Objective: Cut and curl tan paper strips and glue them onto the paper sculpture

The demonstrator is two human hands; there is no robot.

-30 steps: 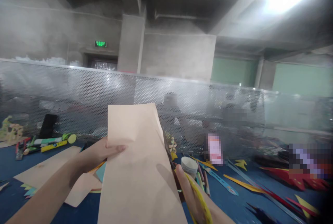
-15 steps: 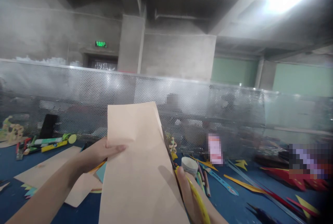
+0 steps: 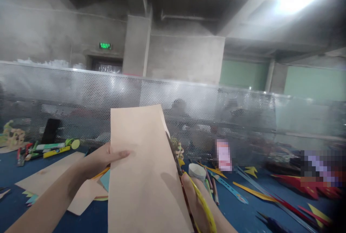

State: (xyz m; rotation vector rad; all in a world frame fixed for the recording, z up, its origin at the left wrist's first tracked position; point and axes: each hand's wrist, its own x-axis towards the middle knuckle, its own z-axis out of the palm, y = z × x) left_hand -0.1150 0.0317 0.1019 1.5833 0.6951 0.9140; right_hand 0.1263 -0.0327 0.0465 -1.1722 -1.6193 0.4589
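A large cream sheet of paper (image 3: 143,168) is held upright in front of me. My left hand (image 3: 115,154) grips its left edge, thumb on the near face and the other fingers hidden behind. On the right side, my right hand (image 3: 193,193) is closed round yellow-handled scissors (image 3: 204,202). Their dark blades lie along the paper's right edge, where a narrow sliver of paper leans away near the top.
On the blue table (image 3: 228,215) are a white roll (image 3: 196,171), crayons, a light-blue ruler (image 3: 231,188), paper strips and a phone (image 3: 223,155). Cream sheets (image 3: 54,175), glue and markers (image 3: 56,151) lie left. A perforated metal screen (image 3: 119,92) stands behind; people show dimly through it.
The scissor blades now stand slightly more open at the paper's right edge, and the sliver at the top leans further out. The paper's lower left edge has shifted slightly right.
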